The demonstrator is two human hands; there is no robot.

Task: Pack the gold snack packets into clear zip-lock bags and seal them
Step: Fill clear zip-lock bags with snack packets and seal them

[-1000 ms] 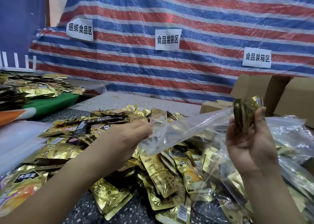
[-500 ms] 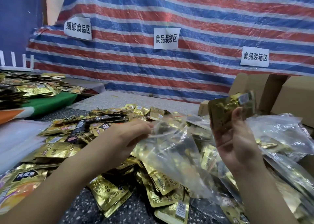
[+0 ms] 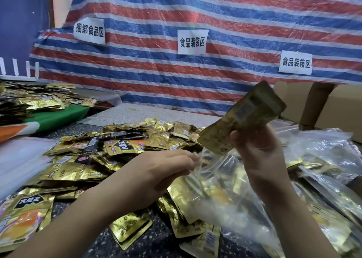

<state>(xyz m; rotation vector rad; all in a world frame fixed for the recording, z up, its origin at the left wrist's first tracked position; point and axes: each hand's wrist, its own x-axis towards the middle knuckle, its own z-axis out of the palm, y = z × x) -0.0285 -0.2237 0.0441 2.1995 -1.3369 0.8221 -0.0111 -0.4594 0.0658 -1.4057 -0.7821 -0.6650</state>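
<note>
Left hand (image 3: 164, 169) pinches one clear bag (image 3: 219, 195) | right hand (image 3: 260, 152) grips gold packets (image 3: 242, 118), count unclear

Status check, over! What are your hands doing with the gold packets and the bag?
Left hand pinching clear bag mouth. Right hand gripping gold packets above the opening, not yet in. Nothing blocking.

I see my left hand (image 3: 156, 171) pinching the clear zip-lock bag (image 3: 219, 195) mouth; my right hand (image 3: 260, 155) grips gold snack packets (image 3: 242, 118) above it, over the packet-strewn worktop (image 3: 156, 240).
</note>
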